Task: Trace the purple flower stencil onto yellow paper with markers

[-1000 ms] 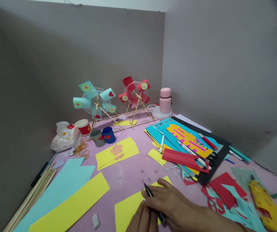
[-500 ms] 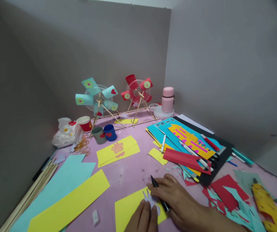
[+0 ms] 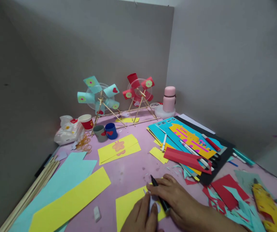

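Observation:
On the yellow paper sheet (image 3: 124, 206) in front of me lies a small lavender paper cutout (image 3: 155, 201), partly covered by fingers. My left hand (image 3: 139, 214) rests on the cutout with its fingers stretched out, pressing it against the sheet. A black marker (image 3: 163, 203) is held in my right hand (image 3: 177, 196), its dark tip pointing forward, away from the cutout. The right fingertips touch the cutout's far edge beside the left fingers. A white eraser (image 3: 96, 213) lies left of the sheet.
At the left are a yellow strip (image 3: 73, 201), light-blue paper (image 3: 56, 180) and wooden sticks (image 3: 35, 190). Two paper-bladed wheels (image 3: 101, 96) stand behind. Coloured sheets (image 3: 163, 129), red scissors (image 3: 186, 158), paper scraps (image 3: 242, 206) and a yellow glue gun (image 3: 268, 206) lie right.
My left hand has shifted slightly, its fingers reaching further forward over the cutout and covering more of its upper part. The right hand still holds the marker. The view has moved slightly.

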### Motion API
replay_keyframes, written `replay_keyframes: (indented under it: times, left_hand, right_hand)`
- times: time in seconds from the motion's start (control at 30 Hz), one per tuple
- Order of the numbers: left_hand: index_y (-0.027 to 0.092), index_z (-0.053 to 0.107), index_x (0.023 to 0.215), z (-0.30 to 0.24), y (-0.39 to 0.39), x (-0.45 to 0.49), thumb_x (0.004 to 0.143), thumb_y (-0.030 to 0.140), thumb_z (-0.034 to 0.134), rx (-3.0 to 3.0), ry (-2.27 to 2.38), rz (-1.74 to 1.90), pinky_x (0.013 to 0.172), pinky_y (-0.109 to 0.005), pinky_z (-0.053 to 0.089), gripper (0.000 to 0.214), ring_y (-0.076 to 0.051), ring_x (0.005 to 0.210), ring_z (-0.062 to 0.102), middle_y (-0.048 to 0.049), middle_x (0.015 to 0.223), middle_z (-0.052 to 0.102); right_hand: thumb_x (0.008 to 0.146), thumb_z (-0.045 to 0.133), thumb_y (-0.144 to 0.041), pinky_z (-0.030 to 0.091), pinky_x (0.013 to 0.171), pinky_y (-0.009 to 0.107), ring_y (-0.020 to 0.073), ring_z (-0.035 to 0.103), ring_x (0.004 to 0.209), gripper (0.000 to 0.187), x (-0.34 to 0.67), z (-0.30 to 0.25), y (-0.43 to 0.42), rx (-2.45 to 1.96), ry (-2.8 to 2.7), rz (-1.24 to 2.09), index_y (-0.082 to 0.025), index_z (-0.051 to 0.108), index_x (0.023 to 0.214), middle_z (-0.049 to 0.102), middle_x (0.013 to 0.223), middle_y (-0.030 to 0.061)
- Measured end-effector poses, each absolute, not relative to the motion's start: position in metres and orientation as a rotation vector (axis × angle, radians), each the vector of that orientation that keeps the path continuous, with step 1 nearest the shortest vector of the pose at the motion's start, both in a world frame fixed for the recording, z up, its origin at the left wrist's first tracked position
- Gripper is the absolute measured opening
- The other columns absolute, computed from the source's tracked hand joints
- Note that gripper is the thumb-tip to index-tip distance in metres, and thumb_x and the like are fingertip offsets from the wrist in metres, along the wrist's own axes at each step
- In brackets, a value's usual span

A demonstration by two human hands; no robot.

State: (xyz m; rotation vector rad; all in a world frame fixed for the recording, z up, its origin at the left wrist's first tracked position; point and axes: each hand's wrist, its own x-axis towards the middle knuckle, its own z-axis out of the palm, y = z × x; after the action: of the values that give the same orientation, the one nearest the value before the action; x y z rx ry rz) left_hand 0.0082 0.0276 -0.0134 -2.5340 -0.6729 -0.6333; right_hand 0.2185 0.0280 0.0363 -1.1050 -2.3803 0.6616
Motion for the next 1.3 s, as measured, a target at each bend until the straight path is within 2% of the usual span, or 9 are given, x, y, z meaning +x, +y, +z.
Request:
replay_keyframes:
  times: [0.2,0.33,0.57,0.73,0.87,0.97,1.07,1.2,1.3]
  left_hand:
    - [0.010,0.060,0.111,-0.004,0.029,0.012,0.097,0.046,0.039,-2.537,-0.675,-0.573,0.083,-0.026,0.050,0.044,-0.020,0.096,0.063,-0.0134,0.109,0.067]
    - [0.008,0.059,0.116,-0.014,0.029,0.010,0.095,0.053,0.041,-2.473,-0.627,-0.539,0.085,-0.024,0.049,0.052,-0.020,0.099,0.062,-0.0120,0.111,0.068]
    - [0.008,0.056,0.121,-0.021,0.028,0.009,0.096,0.051,0.039,-2.511,-0.659,-0.515,0.083,-0.026,0.051,0.052,-0.021,0.098,0.063,-0.0124,0.111,0.068]
    - [0.007,0.058,0.117,-0.018,0.030,0.009,0.095,0.053,0.041,-2.488,-0.639,-0.510,0.082,-0.025,0.051,0.053,-0.021,0.096,0.065,-0.0129,0.111,0.068]
    - [0.011,0.057,0.119,-0.011,0.027,0.012,0.097,0.046,0.040,-2.532,-0.696,-0.568,0.082,-0.026,0.052,0.045,-0.021,0.097,0.065,-0.0113,0.112,0.068]
    - [0.013,0.060,0.114,0.009,0.026,0.018,0.098,0.032,0.037,-2.751,-0.906,-0.704,0.079,-0.030,0.054,0.034,-0.021,0.092,0.065,-0.0110,0.108,0.068]
    - [0.020,0.065,0.102,0.031,0.032,0.024,0.098,0.020,0.033,-2.991,-1.062,-0.721,0.068,-0.025,0.053,0.033,-0.016,0.080,0.064,-0.0050,0.092,0.069]
    - [0.023,0.068,0.086,0.043,0.041,0.028,0.094,0.017,0.042,-3.081,-1.172,-0.659,0.060,-0.021,0.049,0.028,-0.013,0.071,0.061,-0.0010,0.079,0.065]
    - [0.022,0.069,0.084,0.044,0.042,0.029,0.092,0.016,0.046,-3.093,-1.225,-0.631,0.061,-0.021,0.048,0.025,-0.014,0.071,0.061,-0.0012,0.076,0.064]
  right_hand:
    - [0.063,0.042,0.000,0.042,0.095,0.042,0.0237,0.055,0.104,0.060,0.219,0.029,0.027,-1.119,-2.152,0.709,-0.015,0.056,0.120,0.064,0.113,0.0118]
    - [0.075,0.041,-0.001,0.045,0.092,0.038,0.0223,0.057,0.105,0.049,0.220,0.029,0.025,-1.061,-2.018,0.653,-0.019,0.053,0.118,0.065,0.111,0.0111]
    - [0.071,0.044,-0.003,0.026,0.107,0.052,0.0259,0.049,0.122,0.059,0.215,0.040,0.031,-1.060,-2.364,0.682,-0.019,0.051,0.128,0.062,0.125,0.0120]
    - [0.070,0.041,0.000,0.022,0.108,0.054,0.0265,0.042,0.128,0.063,0.221,0.029,0.031,-1.107,-2.229,0.522,-0.016,0.047,0.131,0.057,0.131,0.0138]
    - [0.063,0.044,-0.001,0.027,0.106,0.050,0.0260,0.050,0.119,0.066,0.231,0.033,0.022,-1.043,-2.277,0.572,-0.018,0.052,0.127,0.063,0.121,0.0128]
    - [0.062,0.045,-0.001,0.029,0.104,0.048,0.0244,0.056,0.108,0.066,0.235,0.041,0.017,-1.049,-2.323,0.686,-0.021,0.056,0.124,0.067,0.109,0.0103]
    - [0.064,0.043,0.001,0.027,0.103,0.048,0.0220,0.058,0.102,0.066,0.236,0.043,0.015,-1.086,-2.285,0.734,-0.022,0.055,0.125,0.067,0.104,0.0080]
    - [0.058,0.044,0.001,0.027,0.102,0.049,0.0232,0.056,0.107,0.072,0.238,0.037,0.013,-1.079,-2.290,0.705,-0.023,0.054,0.126,0.066,0.110,0.0084]
    - [0.056,0.044,0.002,0.030,0.101,0.047,0.0237,0.054,0.112,0.076,0.243,0.034,0.010,-1.093,-2.312,0.693,-0.022,0.053,0.127,0.065,0.114,0.0085]
